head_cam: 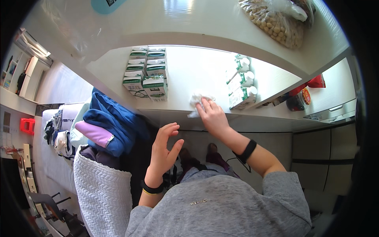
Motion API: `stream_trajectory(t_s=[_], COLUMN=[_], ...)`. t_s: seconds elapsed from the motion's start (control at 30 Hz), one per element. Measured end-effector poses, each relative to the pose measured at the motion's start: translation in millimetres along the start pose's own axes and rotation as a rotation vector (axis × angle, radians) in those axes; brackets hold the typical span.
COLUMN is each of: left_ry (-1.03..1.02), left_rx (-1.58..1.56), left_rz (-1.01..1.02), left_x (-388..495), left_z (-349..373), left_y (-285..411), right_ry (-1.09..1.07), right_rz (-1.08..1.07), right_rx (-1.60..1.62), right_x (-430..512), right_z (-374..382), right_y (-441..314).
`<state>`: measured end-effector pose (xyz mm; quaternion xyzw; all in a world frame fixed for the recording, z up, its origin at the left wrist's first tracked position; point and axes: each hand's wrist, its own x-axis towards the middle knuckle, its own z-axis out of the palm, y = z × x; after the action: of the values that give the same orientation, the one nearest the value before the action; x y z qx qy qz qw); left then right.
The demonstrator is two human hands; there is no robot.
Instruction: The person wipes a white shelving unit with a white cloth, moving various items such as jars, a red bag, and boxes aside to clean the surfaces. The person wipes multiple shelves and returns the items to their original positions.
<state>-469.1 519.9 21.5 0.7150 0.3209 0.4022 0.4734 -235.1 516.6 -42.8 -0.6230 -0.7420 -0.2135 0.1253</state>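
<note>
My right hand [213, 117] presses a crumpled white tissue or cloth [197, 100] against the white shelf board [189, 71], close to its front edge. Raised in front of my body, my left hand [165, 145] holds nothing, its thumb and fingers apart. Left of the tissue, small green-and-white milk cartons [155, 89] stand in two columns on the board. To the right of it is a row of green-and-white cartons with white screw caps [242, 96].
An upper shelf [189, 41] juts over the board, bearing a clear bag of round beige pieces [276, 29]. A dark jar with a red lid [297, 100] stands at far right. At left are a blue garment [114, 124] and a white quilted cover [100, 189].
</note>
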Motion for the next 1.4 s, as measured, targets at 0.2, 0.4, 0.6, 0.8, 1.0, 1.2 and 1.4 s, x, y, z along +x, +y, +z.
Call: stream_trajectory(t_s=[0.2,0.4,0.6,0.8,1.0,1.2,1.4], left_ry=[-0.023,-0.065,-0.104,-0.153,-0.115,-0.121,-0.087], left_rx=[0.033,0.014,0.051,0.133,0.197,0.237,0.291], left_rz=[0.001,-0.019,-0.029,-0.073,-0.142,-0.144,-0.108], left_x=[-5.9,-15.5,-15.1,-10.3,-21.2,-28.2,-27.0], left_z=[4.9,16.1,21.3,12.0,2.1,5.9,-0.4], left_y=[3.6,8.1,3.2,-5.5,-8.3,-5.7,-9.4], right_ry=[-0.240,-0.494,-0.471,-0.116,-0.046,0.073,0.188], right_rz=[0.271,0.704,0.559,0.154,-0.085,-0.171,-0.090], right_rx=[-0.067,-0.207,-0.184,-0.138,0.099,0.341,0.233], right_x=[42.9,109.3,51.2,-24.3,10.5,25.8,-14.5], right_z=[16.9,74.9,44.0,0.5,5.4,15.7,-6.6], right_y=[25.5,66.4,36.8,4.8,-40.3,-50.0,-4.7])
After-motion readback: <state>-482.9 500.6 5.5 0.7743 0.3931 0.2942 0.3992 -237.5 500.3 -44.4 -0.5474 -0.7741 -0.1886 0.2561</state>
